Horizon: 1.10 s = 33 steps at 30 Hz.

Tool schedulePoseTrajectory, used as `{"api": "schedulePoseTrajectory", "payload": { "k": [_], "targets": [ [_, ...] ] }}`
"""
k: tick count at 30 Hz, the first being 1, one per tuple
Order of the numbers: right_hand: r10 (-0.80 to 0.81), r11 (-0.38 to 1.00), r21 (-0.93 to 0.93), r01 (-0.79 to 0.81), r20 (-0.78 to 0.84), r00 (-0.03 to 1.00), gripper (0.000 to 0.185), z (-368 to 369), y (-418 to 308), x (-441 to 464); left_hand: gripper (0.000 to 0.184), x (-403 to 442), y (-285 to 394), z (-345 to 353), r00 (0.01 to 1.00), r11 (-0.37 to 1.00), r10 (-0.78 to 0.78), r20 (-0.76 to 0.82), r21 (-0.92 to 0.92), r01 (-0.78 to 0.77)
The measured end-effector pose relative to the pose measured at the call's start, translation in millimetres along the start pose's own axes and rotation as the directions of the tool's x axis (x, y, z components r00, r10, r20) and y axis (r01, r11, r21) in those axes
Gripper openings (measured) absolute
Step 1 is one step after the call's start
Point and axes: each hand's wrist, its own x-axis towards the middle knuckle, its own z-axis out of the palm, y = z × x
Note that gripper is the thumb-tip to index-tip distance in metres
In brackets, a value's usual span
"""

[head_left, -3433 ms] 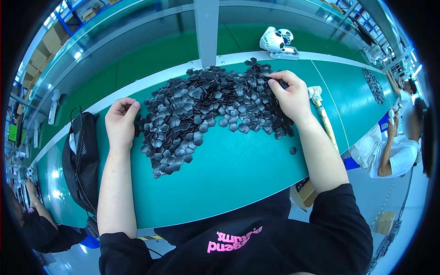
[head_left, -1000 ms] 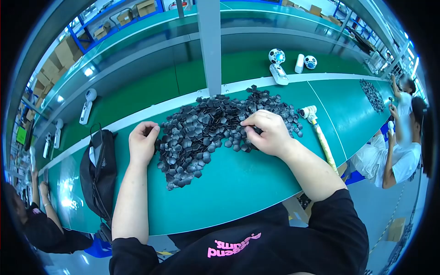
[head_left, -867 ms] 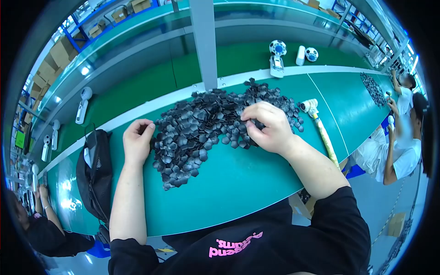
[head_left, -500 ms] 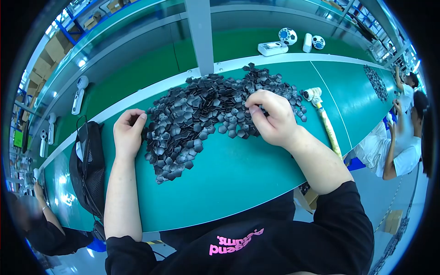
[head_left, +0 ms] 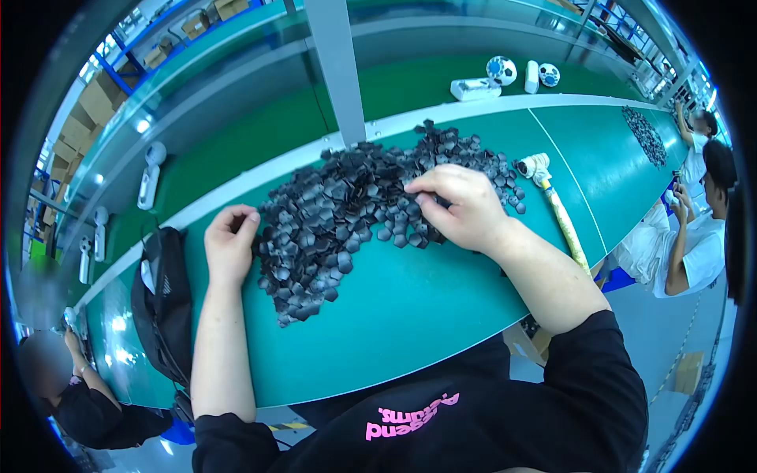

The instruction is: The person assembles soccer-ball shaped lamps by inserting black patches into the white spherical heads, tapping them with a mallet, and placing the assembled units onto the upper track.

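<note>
A wide heap of flat black pentagon-shaped pieces (head_left: pixel 323 213) lies on the green tabletop (head_left: pixel 378 323). At the heap's left edge, my left hand (head_left: pixel 230 244) is closed, its thumb and forefinger pressed together; whatever may be between them is hidden. My right hand (head_left: pixel 467 206) reaches over the right part of the heap from the front. Its forefinger and thumb are stretched out with a small gap between the tips, just at the pieces, and no piece shows in them.
A black bag (head_left: pixel 164 307) lies left of my left forearm. To the right is a tool with a yellowish wrapped handle (head_left: pixel 564 221). White devices (head_left: pixel 475 88) stand on the conveyor (head_left: pixel 410 75) behind a grey post (head_left: pixel 337 71). Co-workers (head_left: pixel 698 244) are at both sides.
My right hand has shifted left over the heap, and its thumb and forefinger have parted. My left hand stays pinched beside the heap. The whole view has shifted slightly.
</note>
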Motion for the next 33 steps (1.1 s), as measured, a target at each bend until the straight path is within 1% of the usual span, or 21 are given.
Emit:
{"api": "schedulePoseTrajectory", "payload": {
  "k": [1,3,5,8,9,12,15,16,17,19,21,23,24,25,26,27,28,30,31,32,33],
  "targets": [
    [0.016,1.000,0.006,-0.016,0.024,1.000,0.020,0.3,0.5,-1.7,0.009,-0.4,2.5,0.2,1.000,1.000,0.018,0.001,0.004,-0.018],
    [-0.008,1.000,0.026,0.007,0.045,0.999,0.020,-1.4,0.5,0.0,0.009,1.1,6.7,2.2,0.998,0.998,0.057,0.000,0.008,-0.057],
    [-0.018,0.999,0.035,0.016,0.064,0.998,0.020,-4.0,0.6,1.1,0.010,1.2,7.7,3.7,0.999,0.999,0.042,0.004,0.017,-0.042],
    [-0.107,0.994,0.028,0.106,0.066,0.992,0.021,-4.4,-2.5,3.1,0.011,0.3,5.9,2.0,0.999,0.997,0.051,0.003,0.065,-0.051],
    [-0.111,0.993,0.035,0.109,0.067,0.992,0.021,-3.7,-4.5,3.6,0.012,0.0,5.3,1.4,0.999,0.997,0.039,0.014,0.066,-0.040],
    [-0.075,0.995,-0.063,0.078,0.039,0.996,0.020,-6.7,-10.4,6.6,0.014,-0.9,9.9,-1.3,0.999,0.997,0.031,0.030,0.073,-0.034],
    [-0.087,0.994,-0.065,0.085,-0.029,0.996,0.020,-3.3,-8.3,8.2,0.017,-3.8,16.6,1.2,0.995,0.984,0.008,0.095,0.175,-0.025],
    [-0.089,0.994,-0.064,0.085,-0.060,0.994,0.019,-2.4,-7.6,7.0,0.017,-4.5,19.3,3.4,0.995,0.984,0.019,0.098,0.176,-0.036],
    [-0.093,0.994,-0.068,0.089,-0.068,0.993,0.019,-3.1,-7.1,5.0,0.019,-5.8,22.8,5.6,0.984,0.952,0.123,0.132,0.263,-0.155],
    [-0.052,0.997,-0.050,0.051,-0.015,0.999,0.018,-3.8,-5.8,2.2,0.022,-11.6,29.9,5.6,0.931,0.825,0.302,0.207,0.432,-0.364],
    [-0.070,0.998,0.006,0.070,0.016,0.997,0.018,-0.3,-7.8,5.5,0.023,-12.0,29.9,5.1,0.933,0.818,0.300,0.201,0.449,-0.359],
    [-0.038,0.999,-0.005,0.039,0.029,0.999,0.017,1.4,-8.3,4.4,0.023,-11.9,29.3,3.3,0.932,0.815,0.297,0.208,0.453,-0.361],
    [-0.071,0.997,0.030,0.070,0.026,0.997,0.017,2.5,-7.7,4.5,0.022,-11.7,29.6,3.3,0.934,0.814,0.294,0.204,0.458,-0.356],
    [-0.046,0.999,0.014,0.046,0.045,0.998,0.017,1.9,-7.0,3.4,0.022,-11.4,30.4,3.3,0.941,0.804,0.288,0.177,0.489,-0.338],
    [-0.015,1.000,-0.007,0.016,0.065,0.998,0.017,3.0,-6.3,4.1,0.021,-11.0,30.1,4.4,0.951,0.838,0.259,0.170,0.450,-0.309],
    [-0.030,0.999,0.020,0.028,0.065,0.997,0.017,4.1,-6.0,6.8,0.020,-10.6,29.3,4.8,0.958,0.870,0.228,0.171,0.406,-0.280],
    [-0.015,1.000,0.001,0.014,0.057,0.998,0.016,3.2,-6.6,8.0,0.020,-10.8,28.4,5.3,0.963,0.865,0.217,0.162,0.425,-0.266],
    [0.031,0.999,-0.045,-0.030,0.038,0.999,0.014,0.4,-7.2,6.0,0.021,-13.0,28.8,9.1,0.985,0.925,0.124,0.123,0.344,-0.159],
    [0.037,0.999,-0.029,-0.036,0.028,0.999,0.014,-0.1,-4.4,5.7,0.022,-11.4,30.9,9.8,0.991,0.946,0.081,0.111,0.303,-0.111],
    [0.042,0.999,-0.022,-0.041,0.026,0.999,0.015,-1.6,-2.5,5.8,0.022,-10.0,30.4,9.2,0.989,0.940,0.083,0.119,0.322,-0.117],
    [0.042,0.999,-0.022,-0.042,0.017,0.999,0.017,-3.1,-3.1,6.1,0.021,-9.3,25.6,7.6,0.993,0.964,0.079,0.088,0.246,-0.099]
  ]
}}
